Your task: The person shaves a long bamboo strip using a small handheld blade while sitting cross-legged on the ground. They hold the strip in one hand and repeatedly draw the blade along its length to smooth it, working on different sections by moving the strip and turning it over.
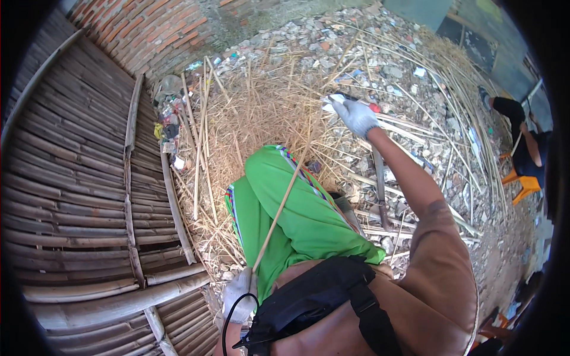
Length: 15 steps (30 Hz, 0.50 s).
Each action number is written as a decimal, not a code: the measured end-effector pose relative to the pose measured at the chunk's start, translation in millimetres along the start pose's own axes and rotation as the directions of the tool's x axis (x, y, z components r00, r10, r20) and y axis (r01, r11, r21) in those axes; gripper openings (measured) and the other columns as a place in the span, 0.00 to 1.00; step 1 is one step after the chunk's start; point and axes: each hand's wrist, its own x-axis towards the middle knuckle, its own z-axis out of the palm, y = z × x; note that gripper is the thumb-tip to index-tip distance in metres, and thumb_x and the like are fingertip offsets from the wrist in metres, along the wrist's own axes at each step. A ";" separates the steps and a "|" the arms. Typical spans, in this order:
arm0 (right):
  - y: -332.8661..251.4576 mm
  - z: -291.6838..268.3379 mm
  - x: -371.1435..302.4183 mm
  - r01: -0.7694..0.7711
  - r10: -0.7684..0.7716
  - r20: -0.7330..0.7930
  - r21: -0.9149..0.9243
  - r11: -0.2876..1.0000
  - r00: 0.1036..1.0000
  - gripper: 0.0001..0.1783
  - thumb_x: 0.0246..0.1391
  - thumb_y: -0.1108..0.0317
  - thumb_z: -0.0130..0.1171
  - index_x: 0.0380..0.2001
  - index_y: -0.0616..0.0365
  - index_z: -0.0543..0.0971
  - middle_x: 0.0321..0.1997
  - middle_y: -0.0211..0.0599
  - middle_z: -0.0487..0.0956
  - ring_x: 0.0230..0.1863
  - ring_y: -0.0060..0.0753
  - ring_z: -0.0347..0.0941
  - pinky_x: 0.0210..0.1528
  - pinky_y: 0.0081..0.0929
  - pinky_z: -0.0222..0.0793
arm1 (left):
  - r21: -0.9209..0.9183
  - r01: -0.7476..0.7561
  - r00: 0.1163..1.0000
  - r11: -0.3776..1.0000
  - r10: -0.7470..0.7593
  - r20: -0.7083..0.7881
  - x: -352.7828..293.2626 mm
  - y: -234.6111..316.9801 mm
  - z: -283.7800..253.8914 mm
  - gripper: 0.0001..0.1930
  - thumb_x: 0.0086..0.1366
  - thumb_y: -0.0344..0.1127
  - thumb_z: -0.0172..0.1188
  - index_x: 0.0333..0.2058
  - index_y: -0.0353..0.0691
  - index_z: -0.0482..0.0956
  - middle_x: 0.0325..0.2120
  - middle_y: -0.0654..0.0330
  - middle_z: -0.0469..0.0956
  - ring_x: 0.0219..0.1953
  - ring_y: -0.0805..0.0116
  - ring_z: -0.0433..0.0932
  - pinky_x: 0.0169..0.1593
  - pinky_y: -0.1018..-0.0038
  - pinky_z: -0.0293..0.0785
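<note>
My left hand (pixel 238 292), in a pale work glove, is low by my hip, closed round the near end of a thin bamboo stick (pixel 278 215). The stick slants up across my green trousers (pixel 279 202), its far end over the straw-like shavings. Stretched out to the far right, my right hand (pixel 356 117) wears a matching glove. Its fingers are closed at something small and white (pixel 334 99) with a dark strip beside it; I cannot tell what it is. The two hands are far apart.
Bamboo shavings (pixel 270 118) cover stony, littered ground. Bamboo slats (pixel 71 196) line the left side, below a brick wall (pixel 148 29). Long strips (pixel 442 121) and a dark pole (pixel 380 184) lie at right. Another person (pixel 528 139) sits on an orange stool (pixel 525 185). A black bag (pixel 314 293) crosses my waist.
</note>
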 end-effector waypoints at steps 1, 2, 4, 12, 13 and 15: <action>-0.2 -4.9 -24.2 0.010 -0.011 0.029 0.031 0.999 1.000 0.47 0.76 0.27 0.39 0.46 0.63 0.88 0.46 0.66 0.87 0.51 0.69 0.85 0.58 0.58 0.78 | -0.109 0.026 0.998 0.994 -0.020 0.056 9.6 4.0 4.6 0.11 0.80 0.35 0.60 0.51 0.35 0.83 0.31 0.44 0.85 0.33 0.37 0.87 0.38 0.52 0.83; -12.4 -1.3 -42.0 0.025 -0.034 0.104 0.092 0.995 0.994 0.47 0.76 0.26 0.39 0.47 0.63 0.88 0.46 0.65 0.87 0.52 0.69 0.85 0.58 0.58 0.78 | -0.190 0.068 0.993 0.979 -0.047 0.112 16.0 10.1 4.0 0.14 0.83 0.38 0.56 0.54 0.34 0.83 0.32 0.43 0.86 0.34 0.38 0.88 0.41 0.52 0.83; -36.8 27.7 -77.0 0.107 -0.139 0.111 0.251 0.962 0.984 0.46 0.75 0.25 0.39 0.48 0.61 0.87 0.46 0.64 0.88 0.51 0.68 0.85 0.57 0.57 0.78 | -0.249 0.104 0.990 0.963 -0.077 0.119 34.1 18.6 8.2 0.14 0.83 0.39 0.55 0.56 0.35 0.81 0.33 0.42 0.85 0.36 0.35 0.87 0.40 0.49 0.83; -115.7 41.0 -119.3 0.223 -0.222 0.456 0.052 0.973 0.862 0.42 0.74 0.27 0.42 0.39 0.53 0.89 0.38 0.55 0.89 0.42 0.62 0.88 0.49 0.57 0.82 | -0.242 -0.144 0.986 0.960 0.118 -0.117 132.3 47.8 49.7 0.13 0.81 0.38 0.57 0.54 0.35 0.79 0.35 0.39 0.85 0.36 0.33 0.85 0.40 0.46 0.81; -117.8 40.0 -122.4 0.232 -0.225 0.460 0.041 0.972 0.859 0.42 0.74 0.27 0.42 0.38 0.52 0.90 0.37 0.55 0.89 0.42 0.62 0.88 0.49 0.57 0.82 | -0.175 -0.152 0.982 0.973 0.129 -0.136 141.6 53.8 53.2 0.11 0.80 0.36 0.57 0.52 0.35 0.79 0.34 0.39 0.84 0.36 0.33 0.84 0.40 0.44 0.81; -123.9 38.3 -126.8 0.230 -0.220 0.458 0.035 0.973 0.861 0.44 0.74 0.25 0.40 0.35 0.52 0.90 0.35 0.55 0.89 0.41 0.61 0.89 0.48 0.58 0.83 | -0.107 -0.163 0.977 0.981 0.145 -0.157 158.5 62.6 56.3 0.09 0.79 0.35 0.57 0.49 0.36 0.78 0.34 0.40 0.83 0.35 0.33 0.83 0.39 0.43 0.80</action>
